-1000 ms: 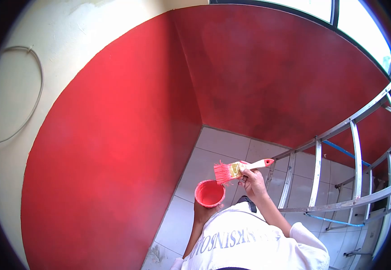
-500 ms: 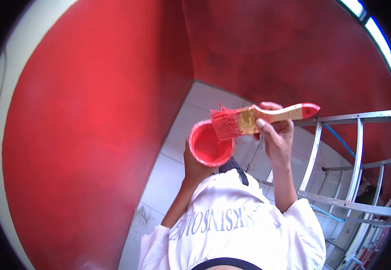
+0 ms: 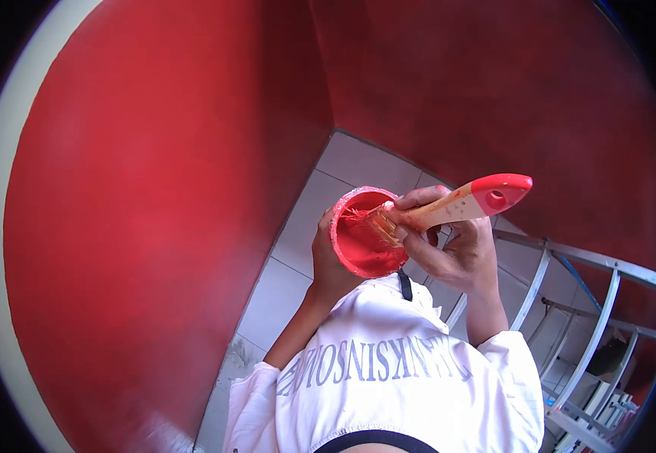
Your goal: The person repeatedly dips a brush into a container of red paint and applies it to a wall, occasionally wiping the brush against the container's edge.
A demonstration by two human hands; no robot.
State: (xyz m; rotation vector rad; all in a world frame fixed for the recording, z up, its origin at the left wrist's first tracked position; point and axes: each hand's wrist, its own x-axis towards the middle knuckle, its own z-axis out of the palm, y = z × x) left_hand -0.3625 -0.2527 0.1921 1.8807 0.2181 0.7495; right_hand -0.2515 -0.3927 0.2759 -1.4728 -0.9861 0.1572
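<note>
A round tub of red paint point(image 3: 365, 253) is held up in front of my chest by my left hand point(image 3: 329, 257), whose fingers wrap round its side and are partly hidden behind it. My right hand point(image 3: 456, 253) grips a wide paintbrush point(image 3: 449, 208) near its metal band, with the red-tipped handle pointing up to the right. The red bristles are inside the tub, near its upper inner wall. Paint coats the tub's rim and inside.
Red walls point(image 3: 139, 211) meet at a corner ahead, and one fills the left side. White floor tiles point(image 3: 275, 294) show below. A metal ladder point(image 3: 603, 317) stands at the right, with a blue strap on it.
My right hand has brought the brush down and left, so the bristles have gone from above the rim into the tub. The ladder appears lower in view.
</note>
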